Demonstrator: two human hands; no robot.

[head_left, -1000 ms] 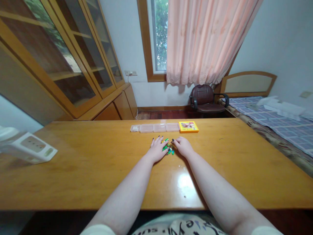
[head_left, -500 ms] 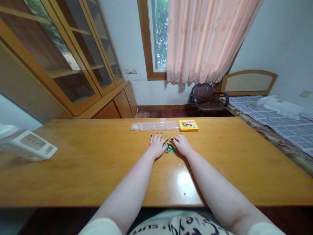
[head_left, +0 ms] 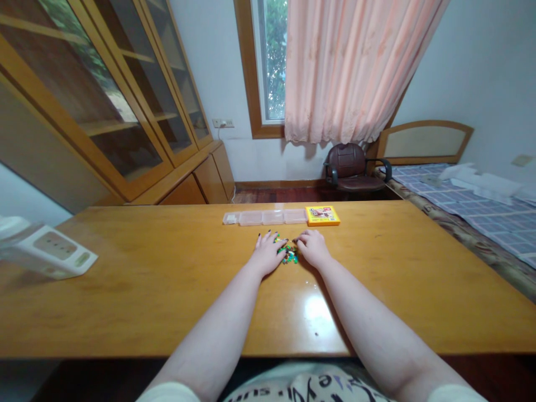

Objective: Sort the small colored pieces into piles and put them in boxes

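A small pile of tiny coloured pieces point(head_left: 290, 255), green, blue, yellow and dark, lies on the table between my hands. They look like little building bricks, but are too small to tell for certain. My left hand point(head_left: 266, 254) rests with spread fingers at the pile's left side, thumb and fingertips touching it. At the right side is my right hand point(head_left: 313, 247), its fingers curled and bent toward the pieces. Whether its fingertips pinch a piece is too small to make out. Beyond the hands, a row of clear plastic trays point(head_left: 273, 218) adjoins a yellow box point(head_left: 323, 215) with a printed picture.
The wooden table point(head_left: 167, 290) spans the view. A white appliance-like object point(head_left: 62, 251) stands at its left end. One dark speck point(head_left: 316, 334) lies near the front edge. Behind are a glass-door cabinet point(head_left: 180, 95), an office chair point(head_left: 349, 167) and a bed point(head_left: 460, 190).
My left hand has shifted slightly left and nearer to me, with its fingers still spread. My right hand has barely moved at the pile's edge. The camera view has shifted a little.
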